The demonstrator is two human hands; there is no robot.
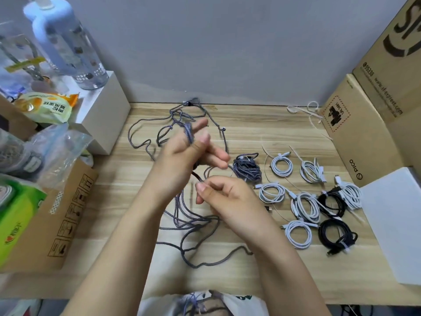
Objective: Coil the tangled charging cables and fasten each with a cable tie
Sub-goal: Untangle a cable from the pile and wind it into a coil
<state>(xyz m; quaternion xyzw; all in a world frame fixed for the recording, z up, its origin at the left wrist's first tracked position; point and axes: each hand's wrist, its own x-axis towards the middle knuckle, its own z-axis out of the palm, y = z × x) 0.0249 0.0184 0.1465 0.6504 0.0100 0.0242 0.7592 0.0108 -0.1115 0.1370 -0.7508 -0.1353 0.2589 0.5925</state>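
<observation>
Over the pale wooden desk (pixel 239 124), the left hand (pixel 182 153) holds up turns of grey braided cable (pixel 189 133) wound round its fingers, while the right hand (pixel 225 197) pinches the strand feeding in. Loose cable sprawls tangled across the desk, so one snag could, I reckon, drag those loops right off.
</observation>
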